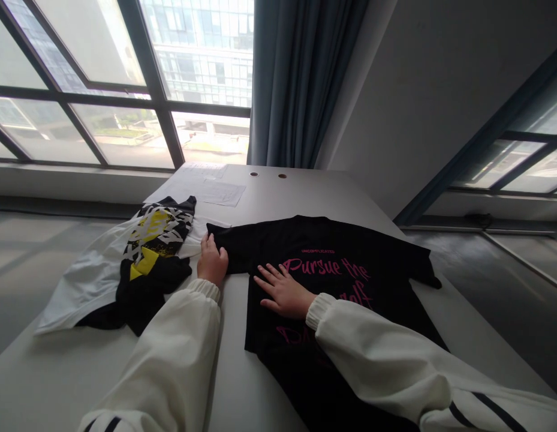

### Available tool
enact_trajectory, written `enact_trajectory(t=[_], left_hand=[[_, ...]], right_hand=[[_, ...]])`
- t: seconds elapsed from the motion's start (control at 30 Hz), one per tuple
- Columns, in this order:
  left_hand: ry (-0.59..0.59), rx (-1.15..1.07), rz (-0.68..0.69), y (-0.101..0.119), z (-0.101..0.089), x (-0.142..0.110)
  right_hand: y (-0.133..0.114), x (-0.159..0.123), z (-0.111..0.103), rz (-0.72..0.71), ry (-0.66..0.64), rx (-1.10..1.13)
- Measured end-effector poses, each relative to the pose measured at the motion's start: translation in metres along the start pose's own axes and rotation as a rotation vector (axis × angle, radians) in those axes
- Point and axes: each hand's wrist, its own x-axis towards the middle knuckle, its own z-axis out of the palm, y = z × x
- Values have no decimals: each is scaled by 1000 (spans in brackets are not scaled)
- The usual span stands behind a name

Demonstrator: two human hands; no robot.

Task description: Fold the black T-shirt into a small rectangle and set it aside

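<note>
A black T-shirt [314, 240] with pink lettering lies spread on the white table, its neckline toward the far end. My left hand [212, 262] rests at the end of the shirt's left sleeve, fingers pointing forward and thumb apart. The fingertips touch the sleeve's edge. Flat on the shirt's body, over the left part of the lettering, lies my right hand [285, 291] with its fingers spread. My right forearm covers some of the print and the shirt's lower part.
Left of my left hand, a crumpled white, black and yellow garment [156, 240] lies on the table [305, 195]. Sheets of paper [222, 191] lie toward its far end, near two round cable holes [254, 174]. Beyond are windows, a blue curtain [296, 84] and a wall.
</note>
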Motion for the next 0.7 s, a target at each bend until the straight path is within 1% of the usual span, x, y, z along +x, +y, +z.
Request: enact_trajectory(t=[0.13,0.3,0.4,0.53,0.7], left_hand=[[9,-9,6,1,-2,1],[55,-52,49,5,-5,-2],[77,-95,133,9,-7,-5],[75,-169,278,17,-8,-12],[53,-228,409,27,-2,-24]], right_hand=[[-11,-6,6,-32,11,21],[-12,-7,5,-22,46,44],[-14,-9,2,-15,72,63],[-16,-11,0,4,97,75],[-14,-10,1,-37,45,49]])
